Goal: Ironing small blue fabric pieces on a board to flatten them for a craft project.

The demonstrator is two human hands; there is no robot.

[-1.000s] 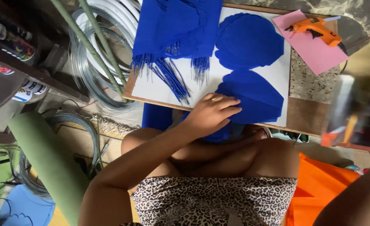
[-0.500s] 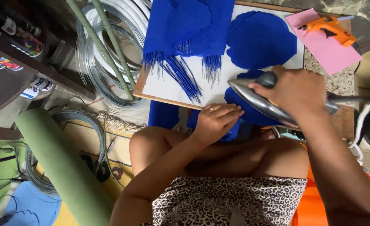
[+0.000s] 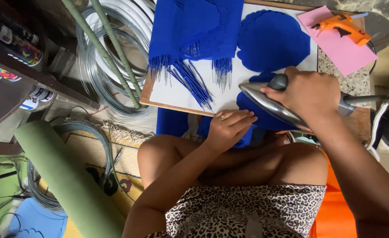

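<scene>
Right hand (image 3: 311, 94) is gripping the iron (image 3: 274, 105) over blue fabric (image 3: 256, 114) | left hand (image 3: 229, 128) is lying flat, pinning the fabric | risk: soleplate is nearing the fingers (image 3: 243, 118); burn likely.

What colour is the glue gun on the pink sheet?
Orange; the glue gun lies on the pink sheet, clearest in the head view.

A home craft workshop, worked from the floor: coils of wire (image 3: 111, 75) lie at the far left, a green roll (image 3: 66, 176) near left, blue fabric pieces (image 3: 271, 39) cover a white board (image 3: 177, 94), and an orange glue gun (image 3: 344, 27) rests on pink paper (image 3: 342, 55) far right.
</scene>
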